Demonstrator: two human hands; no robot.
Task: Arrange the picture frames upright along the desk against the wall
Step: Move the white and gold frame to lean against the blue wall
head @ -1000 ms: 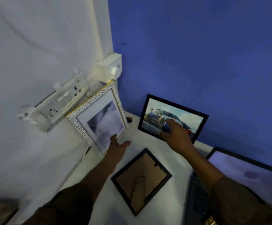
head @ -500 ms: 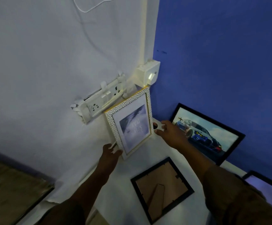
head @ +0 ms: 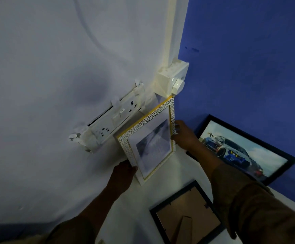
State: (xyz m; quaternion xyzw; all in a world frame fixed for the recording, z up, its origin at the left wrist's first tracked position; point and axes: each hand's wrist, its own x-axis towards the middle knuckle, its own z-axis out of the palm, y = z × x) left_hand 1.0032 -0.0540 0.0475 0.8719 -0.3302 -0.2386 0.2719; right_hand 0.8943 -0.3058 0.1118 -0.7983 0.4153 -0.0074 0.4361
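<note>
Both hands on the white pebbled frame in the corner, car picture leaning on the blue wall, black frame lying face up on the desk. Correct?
One error: the black frame lies face down on the desk; the head view shows its brown backing and stand. The rest holds: left hand and right hand grip the white pebbled frame, and the car picture leans on the blue wall.

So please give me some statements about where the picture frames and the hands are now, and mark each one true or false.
1. Both hands hold the white pebble-patterned frame with gold trim: the left hand at its lower left edge, the right hand at its right edge. True.
2. The black-framed car picture lies flat on the white desk. False: it leans against the blue wall.
3. The small black frame lies with its brown back and stand upward. True.
4. The white frame stands at the blue wall. False: it is in the corner, at the white wall, below the switch box.
</note>
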